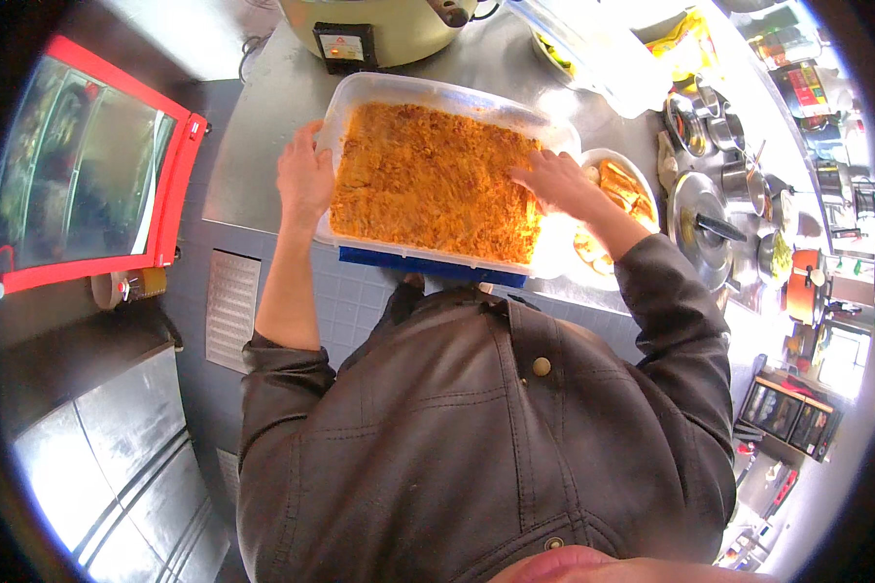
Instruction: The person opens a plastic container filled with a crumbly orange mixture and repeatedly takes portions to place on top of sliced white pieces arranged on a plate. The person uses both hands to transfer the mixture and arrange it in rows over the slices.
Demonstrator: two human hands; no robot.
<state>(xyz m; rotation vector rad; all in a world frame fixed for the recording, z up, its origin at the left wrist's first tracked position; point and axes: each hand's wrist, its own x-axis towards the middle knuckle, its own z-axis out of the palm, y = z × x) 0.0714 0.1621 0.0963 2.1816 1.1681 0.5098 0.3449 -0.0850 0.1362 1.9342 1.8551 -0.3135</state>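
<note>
A clear plastic tub [447,85] sits at the front edge of the steel table, tilted a little in view. Shredded orange-brown food [433,180] fills it in a wide, flat layer. My left hand [306,177] grips the tub's left wall, its fingers along the rim. Across the right rim lies my right hand [559,185], gripping there with its fingertips over the food's edge. Something blue [428,264] shows beneath the tub's near side; its kind is mostly hidden.
A large cream cooker [389,39] stands behind the tub. To the right are a white plate of orange pieces [624,189], a pot lid [700,228] and several metal pans [744,185]. A red-framed glass cabinet [87,165] stands at left, beyond the tiled floor.
</note>
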